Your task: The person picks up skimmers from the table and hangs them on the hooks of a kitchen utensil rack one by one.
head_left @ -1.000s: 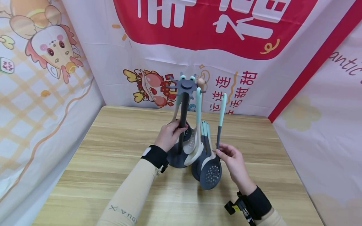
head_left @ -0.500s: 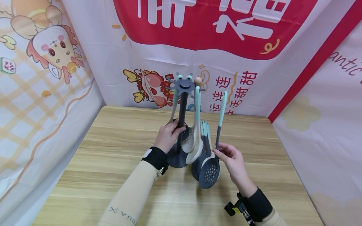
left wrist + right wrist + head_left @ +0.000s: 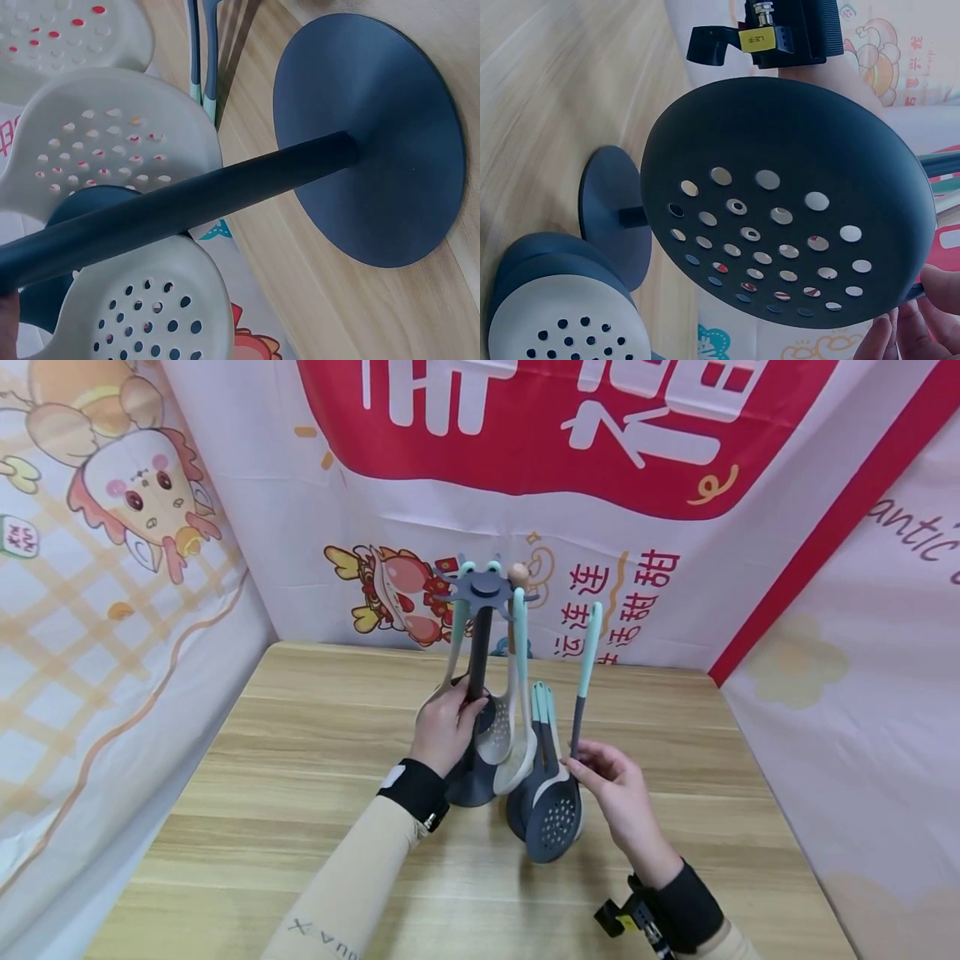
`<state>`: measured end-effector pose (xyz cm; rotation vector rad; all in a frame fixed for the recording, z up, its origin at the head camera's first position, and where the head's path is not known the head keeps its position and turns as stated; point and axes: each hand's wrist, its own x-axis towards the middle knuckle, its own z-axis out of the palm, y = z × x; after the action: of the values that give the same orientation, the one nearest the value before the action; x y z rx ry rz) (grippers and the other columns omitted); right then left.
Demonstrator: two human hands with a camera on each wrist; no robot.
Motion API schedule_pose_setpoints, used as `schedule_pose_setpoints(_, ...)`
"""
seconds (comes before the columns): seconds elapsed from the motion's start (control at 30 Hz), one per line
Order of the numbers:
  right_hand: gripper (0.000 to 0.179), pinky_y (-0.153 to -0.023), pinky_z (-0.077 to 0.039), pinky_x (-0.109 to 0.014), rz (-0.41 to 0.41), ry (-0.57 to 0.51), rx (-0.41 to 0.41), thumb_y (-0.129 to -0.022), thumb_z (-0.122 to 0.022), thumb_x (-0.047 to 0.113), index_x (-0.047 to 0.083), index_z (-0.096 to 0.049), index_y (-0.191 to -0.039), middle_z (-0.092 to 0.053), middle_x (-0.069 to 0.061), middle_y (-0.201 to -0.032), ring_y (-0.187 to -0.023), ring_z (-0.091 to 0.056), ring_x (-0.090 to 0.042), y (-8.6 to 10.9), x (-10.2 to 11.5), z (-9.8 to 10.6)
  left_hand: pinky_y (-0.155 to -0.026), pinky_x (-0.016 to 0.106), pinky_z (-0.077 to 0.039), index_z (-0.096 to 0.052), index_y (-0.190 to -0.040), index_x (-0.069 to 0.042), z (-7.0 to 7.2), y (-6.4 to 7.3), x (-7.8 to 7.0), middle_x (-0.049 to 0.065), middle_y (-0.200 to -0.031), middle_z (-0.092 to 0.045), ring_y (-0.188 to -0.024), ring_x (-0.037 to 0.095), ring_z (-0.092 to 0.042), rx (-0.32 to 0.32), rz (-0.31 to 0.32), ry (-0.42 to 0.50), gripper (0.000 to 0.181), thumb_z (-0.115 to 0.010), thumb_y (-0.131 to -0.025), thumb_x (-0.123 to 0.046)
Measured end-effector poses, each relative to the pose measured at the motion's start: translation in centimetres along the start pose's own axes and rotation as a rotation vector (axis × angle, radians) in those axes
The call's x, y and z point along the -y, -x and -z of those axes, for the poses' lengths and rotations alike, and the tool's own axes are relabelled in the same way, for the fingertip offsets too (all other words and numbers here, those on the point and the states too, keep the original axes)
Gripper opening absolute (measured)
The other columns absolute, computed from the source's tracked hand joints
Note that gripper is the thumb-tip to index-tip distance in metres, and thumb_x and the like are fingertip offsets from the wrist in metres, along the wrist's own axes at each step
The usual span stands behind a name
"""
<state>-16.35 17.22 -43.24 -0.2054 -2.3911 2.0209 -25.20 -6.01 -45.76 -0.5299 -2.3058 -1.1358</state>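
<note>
In the head view my left hand grips the dark pole of a utensil rack with a hooked top. The rack's round base shows whole in the left wrist view. Pale slotted utensils with mint handles hang around the pole. My right hand pinches a dark skimmer low on its shaft, just above the perforated bowl. Its mint handle points up, apart from the rack. The bowl fills much of the right wrist view, where the holding fingers show at lower right.
Several mint-handled utensils lie bunched on the wooden table right of the rack, partly behind the skimmer. A pale perforated head tops that bunch. Printed cloth walls enclose the table's back and sides.
The rack's top has moved left and turned a little, and the hanging utensils have shifted left with it. The skimmer's bowl has moved slightly left. Both hands keep their hold.
</note>
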Motion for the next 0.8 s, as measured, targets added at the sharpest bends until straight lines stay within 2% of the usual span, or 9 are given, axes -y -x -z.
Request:
schedule_pose_setpoints(0.13,0.031,-0.08,-0.052,-0.024,0.005,0.003,0.006,-0.092,-0.064,0.001,-0.004,-0.062,-0.123,-0.067,0.01,-0.093,-0.089,-0.06,-0.01,0.1,-0.2,0.0,-0.089,0.049,-0.056,-0.06,-0.116,-0.005,0.1,0.1,-0.1,0.015,-0.107,-0.07,-0.102,0.032,-0.069,0.082,0.028,-0.022,0.018,-0.056,-0.102,-0.016)
schedule_pose_setpoints(0.2,0.031,-0.08,-0.052,-0.024,0.006,0.002,0.009,-0.093,-0.064,0.001,-0.004,-0.062,-0.123,-0.067,0.01,-0.093,-0.089,-0.06,-0.01,0.1,-0.3,0.0,-0.091,0.049,-0.056,-0.059,-0.118,-0.004,0.3,0.0,0.0,0.015,-0.11,-0.069,-0.105,0.032,-0.068,0.117,0.043,0.027,0.019,-0.054,-0.102,-0.014)
schedule_pose_setpoints(0.37,0.03,-0.079,-0.051,-0.022,0.009,-0.01,0.018,-0.093,-0.065,0.002,-0.005,-0.062,-0.122,-0.069,0.009,-0.093,-0.089,-0.06,-0.009,0.1,-0.2,-0.1,-0.091,0.044,-0.057,-0.063,-0.115,-0.003,1.2,-0.6,0.0,0.016,-0.111,-0.068,-0.105,0.031,-0.068,0.192,0.034,0.152,0.017,-0.057,-0.101,-0.011)
schedule_pose_setpoints(0.47,0.029,-0.079,-0.051,-0.022,0.014,-0.016,0.024,-0.092,-0.065,0.001,-0.005,-0.062,-0.121,-0.069,0.007,-0.093,-0.089,-0.06,-0.01,0.2,-0.1,-0.1,-0.092,0.043,-0.057,-0.063,-0.113,-0.005,1.6,-0.9,0.2,0.014,-0.113,-0.069,-0.107,0.029,-0.067,0.264,0.051,0.169,0.016,-0.057,-0.101,-0.014)
schedule_pose_setpoints(0.57,0.029,-0.078,-0.051,-0.023,0.013,-0.014,0.028,-0.092,-0.066,0.001,-0.005,-0.063,-0.12,-0.069,0.007,-0.093,-0.088,-0.061,-0.01,0.3,0.0,-0.2,-0.096,0.044,-0.056,-0.063,-0.118,-0.007,1.9,-1.0,0.2,0.012,-0.119,-0.068,-0.115,0.029,-0.065,0.327,0.086,0.189,0.02,-0.055,-0.102,-0.016)
schedule_pose_setpoints(0.67,0.028,-0.078,-0.051,-0.023,0.012,-0.006,0.03,-0.091,-0.066,0.001,-0.005,-0.063,-0.119,-0.069,0.009,-0.091,-0.088,-0.061,-0.01,0.3,0.0,-0.3,-0.099,0.044,-0.053,-0.061,-0.127,-0.007,2.0,-1.0,0.3,0.012,-0.128,-0.066,-0.123,0.029,-0.061,0.357,0.11,0.219,0.027,-0.053,-0.103,-0.017)
schedule_pose_setpoints(0.8,0.029,-0.077,-0.051,-0.022,0.024,-0.002,0.031,-0.091,-0.066,0.001,-0.006,-0.063,-0.119,-0.069,0.012,-0.089,-0.087,-0.061,-0.01,0.3,-0.1,-0.3,-0.1,0.044,-0.052,-0.059,-0.134,-0.007,2.0,-1.1,0.4,0.011,-0.131,-0.066,-0.128,0.029,-0.058,0.356,0.112,0.238,0.032,-0.052,-0.104,-0.016)
